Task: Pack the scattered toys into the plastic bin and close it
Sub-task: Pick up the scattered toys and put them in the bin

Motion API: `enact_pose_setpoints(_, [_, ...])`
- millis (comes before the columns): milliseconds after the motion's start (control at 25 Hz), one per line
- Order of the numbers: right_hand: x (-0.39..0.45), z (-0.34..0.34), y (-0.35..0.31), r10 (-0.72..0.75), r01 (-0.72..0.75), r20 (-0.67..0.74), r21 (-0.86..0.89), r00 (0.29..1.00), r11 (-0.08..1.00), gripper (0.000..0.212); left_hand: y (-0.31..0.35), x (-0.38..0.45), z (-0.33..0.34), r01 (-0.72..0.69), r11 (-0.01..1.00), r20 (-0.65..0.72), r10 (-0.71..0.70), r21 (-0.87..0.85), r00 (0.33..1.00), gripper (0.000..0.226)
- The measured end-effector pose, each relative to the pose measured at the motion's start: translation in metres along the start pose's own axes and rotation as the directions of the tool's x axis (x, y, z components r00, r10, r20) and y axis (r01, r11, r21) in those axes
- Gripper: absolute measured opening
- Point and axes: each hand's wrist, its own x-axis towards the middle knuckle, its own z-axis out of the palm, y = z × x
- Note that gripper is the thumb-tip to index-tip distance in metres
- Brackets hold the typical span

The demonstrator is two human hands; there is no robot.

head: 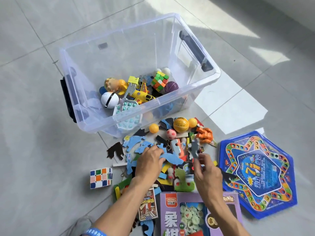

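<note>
A clear plastic bin with dark handles stands open on the tiled floor, several toys lying in its near corner, among them a colourful cube and a white ball. In front of the bin lies a pile of scattered toys: blue foam puzzle pieces, small balls, an orange figure. My left hand presses down on blue foam pieces, fingers closing around them. My right hand pinches a grey flat figure piece and holds it upright above the pile.
A white-edged puzzle cube sits alone at the left. A blue hexagonal game board lies at the right. A purple chess box and a card pack lie near my forearms. No lid is in view.
</note>
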Motion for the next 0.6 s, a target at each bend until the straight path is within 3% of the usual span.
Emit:
enact_pose_setpoints(80, [-0.007, -0.030, -0.037, -0.132, 0.160, -0.159, 0.176, 0.978, 0.971, 0.010, 0.017, -0.021, -0.026, 0.007, 0.962, -0.227, -0.071, -0.272, 0.971, 0.013])
enact_pose_setpoints(160, [0.007, -0.053, -0.093, -0.268, 0.368, -0.350, 0.262, 0.898, 0.892, 0.010, 0.047, -0.042, -0.075, -0.103, 0.851, -0.498, -0.199, -0.514, 0.844, 0.014])
enact_pose_setpoints(240, [0.036, -0.066, -0.150, -0.279, 0.415, -0.385, 0.332, 0.879, 0.847, 0.013, 0.064, -0.037, -0.130, -0.173, 0.760, -0.593, -0.320, -0.626, 0.739, 0.015])
enact_pose_setpoints(280, [0.054, -0.071, -0.173, -0.255, 0.359, -0.304, 0.362, 0.918, 0.860, 0.022, 0.069, -0.025, -0.155, -0.162, 0.735, -0.580, -0.358, -0.658, 0.732, 0.020])
enact_pose_setpoints(360, [0.086, -0.078, -0.196, -0.176, 0.196, -0.091, 0.321, 0.980, 0.927, 0.049, 0.073, 0.002, -0.193, -0.057, 0.778, -0.544, -0.383, -0.626, 0.747, 0.061])
enact_pose_setpoints(400, [0.094, -0.080, -0.189, -0.142, 0.153, -0.058, 0.291, 0.988, 0.944, 0.052, 0.074, 0.009, -0.200, -0.038, 0.810, -0.559, -0.369, -0.586, 0.743, 0.068])
enact_pose_setpoints(480, [0.084, -0.081, -0.155, -0.094, 0.131, -0.141, 0.280, 0.985, 0.951, 0.040, 0.076, 0.004, -0.192, -0.111, 0.862, -0.641, -0.276, -0.495, 0.716, 0.051])
enact_pose_setpoints(520, [0.070, -0.082, -0.121, -0.039, 0.086, -0.189, 0.246, 0.981, 0.966, 0.036, 0.082, -0.007, -0.172, -0.155, 0.869, -0.643, -0.218, -0.471, 0.734, 0.039])
enact_pose_setpoints(600, [0.041, -0.080, -0.036, 0.097, -0.082, -0.191, 0.084, 0.977, 0.993, 0.040, 0.081, -0.024, -0.111, -0.132, 0.884, -0.529, -0.143, -0.448, 0.836, 0.026])
